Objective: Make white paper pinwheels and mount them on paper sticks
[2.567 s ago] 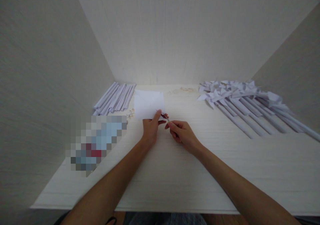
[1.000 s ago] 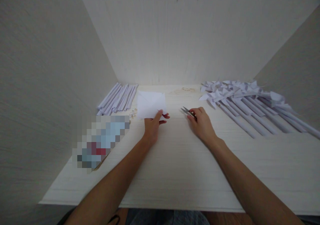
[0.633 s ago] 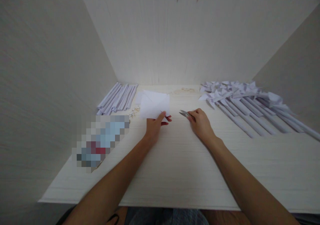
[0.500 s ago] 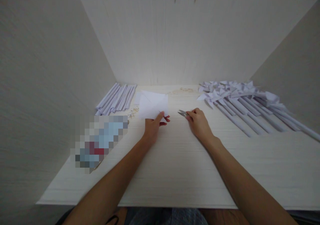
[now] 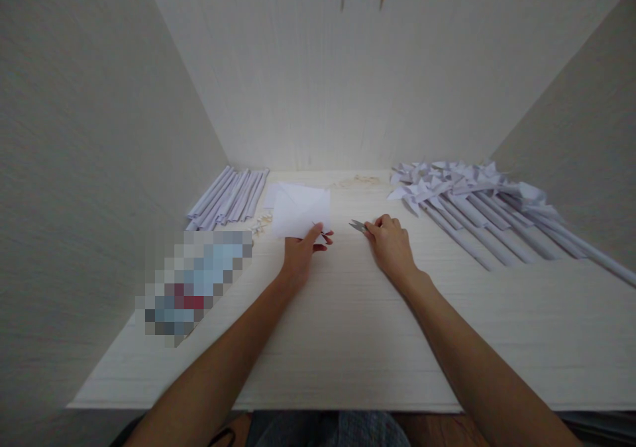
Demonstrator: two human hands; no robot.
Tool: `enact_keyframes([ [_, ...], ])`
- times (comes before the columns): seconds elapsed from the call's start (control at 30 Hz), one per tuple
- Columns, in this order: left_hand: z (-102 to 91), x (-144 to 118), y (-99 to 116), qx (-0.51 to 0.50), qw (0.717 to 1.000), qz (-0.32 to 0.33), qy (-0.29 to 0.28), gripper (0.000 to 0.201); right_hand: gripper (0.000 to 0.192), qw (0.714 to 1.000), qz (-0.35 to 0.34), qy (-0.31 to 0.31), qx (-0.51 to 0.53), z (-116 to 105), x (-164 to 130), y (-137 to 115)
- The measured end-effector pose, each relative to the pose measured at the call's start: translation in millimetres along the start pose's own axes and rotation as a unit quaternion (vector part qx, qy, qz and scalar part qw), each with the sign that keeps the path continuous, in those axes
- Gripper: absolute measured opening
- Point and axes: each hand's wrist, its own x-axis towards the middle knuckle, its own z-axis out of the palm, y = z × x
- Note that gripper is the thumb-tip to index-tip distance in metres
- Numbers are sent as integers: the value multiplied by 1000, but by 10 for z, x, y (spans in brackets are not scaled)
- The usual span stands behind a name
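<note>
My left hand (image 5: pixel 301 255) pinches the lower right part of a square white sheet of paper (image 5: pixel 301 210), thumb on top and fingers beneath. Crease or cut lines run diagonally across the sheet. To the right, my right hand (image 5: pixel 391 242) is closed around small scissors (image 5: pixel 357 226); their pointed blades stick out leftward, slightly apart, and do not touch the paper. The scissors' handles are hidden in the fingers. Another piece of white paper (image 5: pixel 269 198) shows behind the held sheet's left edge.
Rolled paper sticks (image 5: pixel 228 197) lie at the back left, beside small white scraps (image 5: pixel 261 224). Several paper pinwheels on sticks (image 5: pixel 472 202) are piled at the right. A pixelated object (image 5: pixel 211 275) lies at the left. Walls enclose the white table (image 5: pixel 348 341).
The whole view has shifted slightly. Both hands keep nearly the same pose, with the paper in the left and the scissors in the right.
</note>
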Motion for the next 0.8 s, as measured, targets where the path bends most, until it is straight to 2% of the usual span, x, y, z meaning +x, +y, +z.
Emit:
enact_keyframes([
  [0.1, 4, -7, 8, 6, 1000, -4, -8, 17, 21, 1000, 12, 8, -12, -14, -10, -2],
  [0.17, 4, -10, 11, 12, 1000, -8, -14, 17, 21, 999, 22, 41, 23, -21, -12, 2],
  [0.27, 2, -11, 9, 18, 999, -14, -25, 17, 23, 976, 36, 100, 191, -40, -10, -34],
  [0.3, 3, -12, 6, 19, 999, -15, -29, 16, 23, 954, 40, 100, 280, -48, -13, -67],
  [0.33, 4, -13, 3, 20, 999, -14, -33, 16, 23, 920, 51, 87, 378, -54, -18, -113],
  [0.37, 6, -14, 0, 23, 999, -14, -37, 15, 26, 876, 70, 43, 476, -58, -27, -168],
  [0.43, 12, -21, -7, 35, 998, -14, -46, 15, 36, 765, 113, -45, 632, -59, -56, -288],
  [0.47, 16, -27, -9, 44, 997, -18, -53, 15, 38, 721, 130, -72, 677, -56, -73, -344],
  [0.53, 23, -40, -12, 63, 995, -26, -78, 14, 38, 674, 146, -98, 718, -44, -107, -424],
  [0.57, 25, -47, -12, 70, 993, -29, -95, 14, 37, 665, 147, -102, 725, -37, -120, -445],
  [0.67, 26, -65, -12, 81, 987, -38, -133, 15, 33, 662, 138, -106, 729, -22, -136, -451],
  [0.8, 20, -67, -19, 72, 988, -43, -132, 15, 27, 656, 132, -122, 733, -32, -122, -423],
])
